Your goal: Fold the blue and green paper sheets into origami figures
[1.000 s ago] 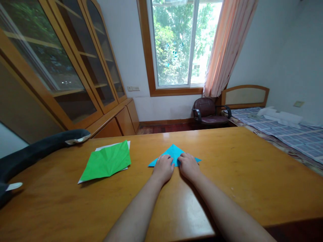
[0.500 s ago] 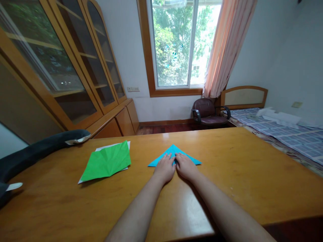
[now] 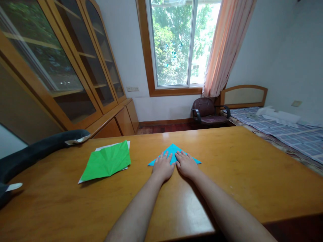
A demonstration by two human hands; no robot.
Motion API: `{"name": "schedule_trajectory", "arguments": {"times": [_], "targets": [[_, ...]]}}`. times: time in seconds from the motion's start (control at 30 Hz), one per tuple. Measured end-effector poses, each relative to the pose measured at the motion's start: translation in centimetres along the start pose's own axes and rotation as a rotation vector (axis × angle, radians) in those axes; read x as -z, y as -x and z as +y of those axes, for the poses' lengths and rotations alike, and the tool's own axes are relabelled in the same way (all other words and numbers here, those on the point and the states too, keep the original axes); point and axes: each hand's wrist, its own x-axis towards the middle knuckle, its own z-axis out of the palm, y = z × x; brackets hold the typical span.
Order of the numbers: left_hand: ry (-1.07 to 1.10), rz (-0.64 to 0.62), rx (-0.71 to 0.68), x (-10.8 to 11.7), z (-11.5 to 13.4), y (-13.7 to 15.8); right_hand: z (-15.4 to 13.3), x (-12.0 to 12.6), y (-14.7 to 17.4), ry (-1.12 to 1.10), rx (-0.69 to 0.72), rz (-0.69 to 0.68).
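blue paper (image 3: 173, 150) partly covered, window (image 3: 171, 43) cropped above

A maroon chair (image 3: 204, 107) stands near the bed (image 3: 285, 136).

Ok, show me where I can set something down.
Widest: the table right of the blue paper and right hand. Also free: nearside of the green sheet, left of the left forearm. Crowded: the blue paper, under right hand and left hand; the far left, by the dark curved object.

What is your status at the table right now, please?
Left hand and right hand laid open on blue paper triangle. Triangle on table, one corner pointing away. Green paper off to the left, apart from it.
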Motion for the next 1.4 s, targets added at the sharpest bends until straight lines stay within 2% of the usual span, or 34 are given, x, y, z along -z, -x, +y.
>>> {"name": "schedule_trajectory", "arguments": {"times": [0.2, 0.47, 0.87, 1.3, 1.4], "targets": [[0.009, -0.012, 0.046, 0.1, -0.5, -0.1, 0.7, 0.2, 0.0, 0.020, -0.085, -0.023], [0.024, -0.070, 0.128, 1.0, -2.4, -0.3, 1.6, 0.4, 0.3, 0.037, -0.145, -0.031], [0.009, -0.108, 0.306, 3.0, -7.8, 0.7, 2.8, 0.7, 0.6, 0.057, -0.176, -0.040], [-0.002, -0.179, 0.238, 4.8, -9.5, 1.8, 2.8, 0.6, 0.6, 0.062, -0.179, -0.034], [0.034, -0.131, 0.193, 5.6, -9.5, 1.9, 2.9, 0.5, 0.6, 0.061, -0.176, -0.030]]}}
